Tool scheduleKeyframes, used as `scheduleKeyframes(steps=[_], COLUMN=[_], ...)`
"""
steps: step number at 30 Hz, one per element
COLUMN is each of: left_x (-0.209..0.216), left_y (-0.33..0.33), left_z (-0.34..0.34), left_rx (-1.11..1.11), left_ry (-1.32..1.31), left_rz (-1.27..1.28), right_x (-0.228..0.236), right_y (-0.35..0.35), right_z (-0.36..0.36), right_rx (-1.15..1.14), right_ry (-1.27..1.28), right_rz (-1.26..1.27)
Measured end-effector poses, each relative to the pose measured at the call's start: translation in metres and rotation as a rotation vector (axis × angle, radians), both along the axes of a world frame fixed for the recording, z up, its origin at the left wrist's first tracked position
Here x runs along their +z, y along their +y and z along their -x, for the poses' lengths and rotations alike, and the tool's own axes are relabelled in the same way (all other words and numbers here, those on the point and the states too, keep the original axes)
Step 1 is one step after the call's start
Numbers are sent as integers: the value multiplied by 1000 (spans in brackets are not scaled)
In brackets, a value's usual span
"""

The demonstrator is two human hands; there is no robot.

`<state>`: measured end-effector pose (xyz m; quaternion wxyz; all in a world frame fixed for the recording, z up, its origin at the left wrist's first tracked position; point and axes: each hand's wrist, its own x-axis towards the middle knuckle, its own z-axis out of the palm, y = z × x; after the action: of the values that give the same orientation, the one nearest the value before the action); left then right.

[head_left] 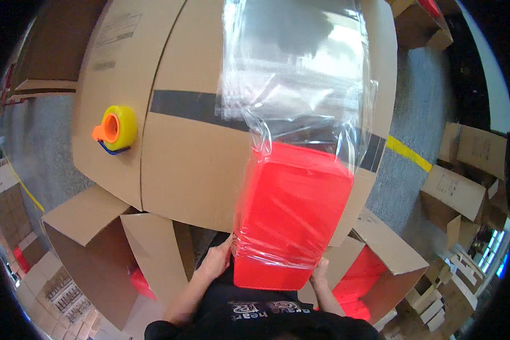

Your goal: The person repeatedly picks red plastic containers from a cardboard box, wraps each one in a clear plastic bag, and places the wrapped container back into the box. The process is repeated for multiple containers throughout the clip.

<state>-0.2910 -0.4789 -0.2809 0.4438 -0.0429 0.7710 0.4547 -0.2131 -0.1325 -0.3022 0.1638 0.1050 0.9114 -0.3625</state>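
A red rectangular plastic container (292, 215) lies lengthwise in front of me, most of it inside a clear plastic bag (300, 136). Its near end sticks out past the bag's wrinkled edge. At the container's left side, my left hand (216, 262) is closed on the bag's edge, some fingers hidden. My right hand (319, 271) grips the bag at the near right corner, its fingers mostly behind the container. Beyond it, a flat stack of clear plastic bags (292, 62) rests on a large cardboard box (195, 153).
On the box's left part sits a yellow tape roll (129, 126) with an orange dispenser (110, 129). Open cartons stand at my left (90, 243) and right (396, 255), red items inside. More cartons (456, 184) stand on the grey floor (416, 96), which has a yellow line (409, 153).
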Motion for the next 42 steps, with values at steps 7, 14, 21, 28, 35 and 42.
scheduleKeyframes(steps=[7, 14, 21, 28, 35, 42], left_x=[14, 16, 11, 9, 17, 9], left_y=[10, 14, 15, 11, 4, 18], left_z=[19, 48, 37, 37, 44, 30], left_rx=[120, 178, 174, 79, -117, 133], left_ry=[328, 1110, 1172, 1070, 1203, 729], left_rz=[193, 207, 109, 165, 145, 324], right_x=[11, 42, 30, 28, 23, 31], right_y=[-15, 3, -2, 2, -10, 0], right_z=[45, 88, 95, 81, 90, 103], right_rx=[-164, 321, 336, 295, 156, 271], right_ry=[8, 569, 570, 600, 574, 412], right_rz=[180, -261, -198, -200, -295, -303])
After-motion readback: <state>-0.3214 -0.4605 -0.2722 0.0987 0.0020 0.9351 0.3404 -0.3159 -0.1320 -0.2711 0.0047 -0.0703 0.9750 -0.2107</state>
